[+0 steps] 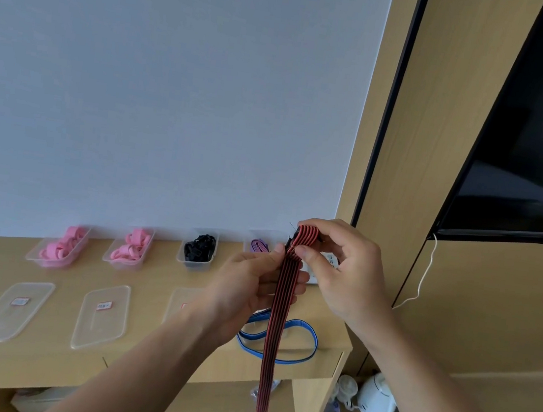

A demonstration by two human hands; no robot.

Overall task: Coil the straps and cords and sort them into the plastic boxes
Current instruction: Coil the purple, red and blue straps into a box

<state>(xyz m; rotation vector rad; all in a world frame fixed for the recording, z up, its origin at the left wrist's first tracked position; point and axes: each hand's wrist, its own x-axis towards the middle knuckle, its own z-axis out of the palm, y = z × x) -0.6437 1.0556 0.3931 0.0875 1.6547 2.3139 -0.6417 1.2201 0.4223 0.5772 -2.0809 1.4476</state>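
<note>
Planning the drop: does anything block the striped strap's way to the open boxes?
Nothing visible does. The left hand and right hand hold the strap; the boxes stand lidless by the wall, the rightmost partly behind the hands.

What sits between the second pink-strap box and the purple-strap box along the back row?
A clear box of black cords, apart from both, in the head view.

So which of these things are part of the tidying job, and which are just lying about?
Part of the job: red-and-black striped strap, held by left hand and right hand; blue strap on the desk; part-filled plastic boxes; their lids.
Just lying about: white kettle, television, white cable.
</note>
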